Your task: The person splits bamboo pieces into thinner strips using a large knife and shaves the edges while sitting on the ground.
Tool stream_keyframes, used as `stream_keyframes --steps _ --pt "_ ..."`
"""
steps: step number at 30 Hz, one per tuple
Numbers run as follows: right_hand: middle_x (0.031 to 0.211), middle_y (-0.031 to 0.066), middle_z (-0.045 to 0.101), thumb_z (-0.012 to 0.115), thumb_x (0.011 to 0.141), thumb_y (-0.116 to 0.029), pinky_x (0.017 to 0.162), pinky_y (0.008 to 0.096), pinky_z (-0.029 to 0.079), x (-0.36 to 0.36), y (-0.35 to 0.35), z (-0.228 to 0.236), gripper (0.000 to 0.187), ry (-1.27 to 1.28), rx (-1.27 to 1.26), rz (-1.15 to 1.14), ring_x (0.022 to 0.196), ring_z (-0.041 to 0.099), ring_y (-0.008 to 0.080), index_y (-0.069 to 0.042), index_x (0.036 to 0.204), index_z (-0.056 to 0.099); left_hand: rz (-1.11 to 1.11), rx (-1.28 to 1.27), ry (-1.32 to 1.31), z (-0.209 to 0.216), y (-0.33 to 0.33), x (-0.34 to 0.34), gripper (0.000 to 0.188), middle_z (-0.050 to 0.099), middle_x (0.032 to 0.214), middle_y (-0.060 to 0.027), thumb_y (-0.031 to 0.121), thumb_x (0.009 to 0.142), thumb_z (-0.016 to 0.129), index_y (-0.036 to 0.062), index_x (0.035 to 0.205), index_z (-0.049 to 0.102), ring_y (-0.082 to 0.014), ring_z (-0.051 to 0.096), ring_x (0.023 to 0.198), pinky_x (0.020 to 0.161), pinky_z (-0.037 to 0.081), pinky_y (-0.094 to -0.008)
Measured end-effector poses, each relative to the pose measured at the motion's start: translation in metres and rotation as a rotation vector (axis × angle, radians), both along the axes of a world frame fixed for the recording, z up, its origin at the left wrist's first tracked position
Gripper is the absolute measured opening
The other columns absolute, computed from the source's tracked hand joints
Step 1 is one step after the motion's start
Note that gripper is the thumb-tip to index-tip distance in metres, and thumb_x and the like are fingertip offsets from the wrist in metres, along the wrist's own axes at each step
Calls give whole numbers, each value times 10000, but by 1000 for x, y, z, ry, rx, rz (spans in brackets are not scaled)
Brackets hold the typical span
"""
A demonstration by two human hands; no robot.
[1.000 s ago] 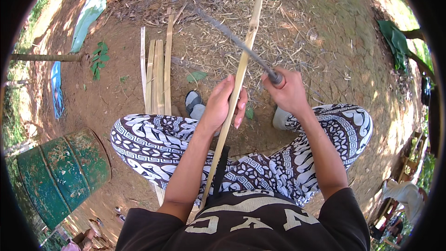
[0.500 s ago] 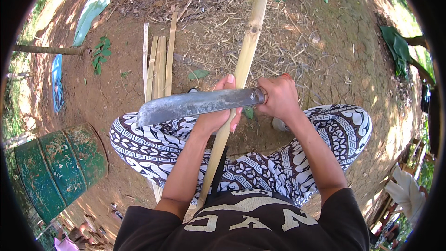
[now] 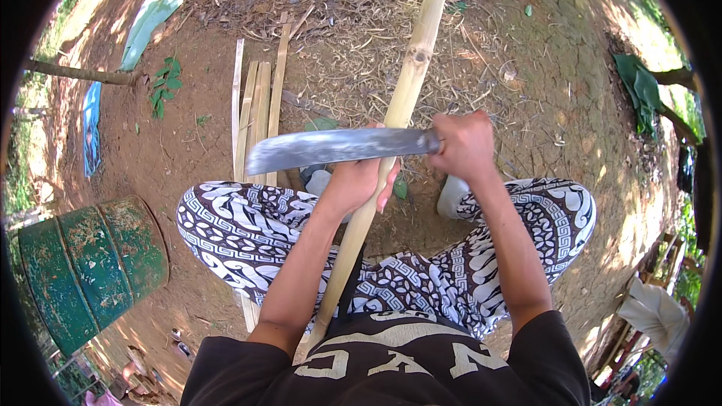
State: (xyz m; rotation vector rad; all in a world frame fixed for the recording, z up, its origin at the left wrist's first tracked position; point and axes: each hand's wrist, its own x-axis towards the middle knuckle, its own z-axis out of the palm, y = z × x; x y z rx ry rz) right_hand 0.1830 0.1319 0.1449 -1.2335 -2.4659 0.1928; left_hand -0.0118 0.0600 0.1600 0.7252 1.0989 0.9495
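A long pale bamboo strip (image 3: 410,83) runs from my waist away from me, tilted to the right at its far end, with a knot in its upper part. My left hand (image 3: 352,184) is wrapped round it at about its middle. In my right hand (image 3: 465,143) is the handle of a machete (image 3: 338,146), whose broad, slightly blurred blade points left. The blade lies across the strip just above my left hand and hides part of its fingers. Whether the edge touches the bamboo I cannot tell.
Several split bamboo strips (image 3: 260,116) lie on the bare soil to the left, beyond my knee. Thin shavings (image 3: 361,53) cover the ground ahead. A rusty green drum (image 3: 94,271) lies at the left. My patterned trouser legs (image 3: 241,218) spread to both sides.
My right hand and the machete have moved slightly away from me and to the right along the strip. The strip's far end now shows. My left hand keeps its grip.
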Motion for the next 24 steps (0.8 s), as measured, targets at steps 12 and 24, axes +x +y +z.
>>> stream_keyframes --steps 12,24 --pt "542 152 550 673 761 -159 555 395 447 22 15 18 163 355 -302 -521 496 548 279 -6 723 631 91 -100 -141 -5 10 -4 313 542 632 -61 353 1078 336 72 1042 469 -131 479 374 335 420 -268" --pt "604 116 613 655 703 -152 553 416 497 17 3 0 111 93 -60 -112 547 621 322 -55 729 608 3 -47 -165 7 1 -6 293 479 581 -42 312 1086 307 48 1059 432 -114 422 331 302 372 -246"
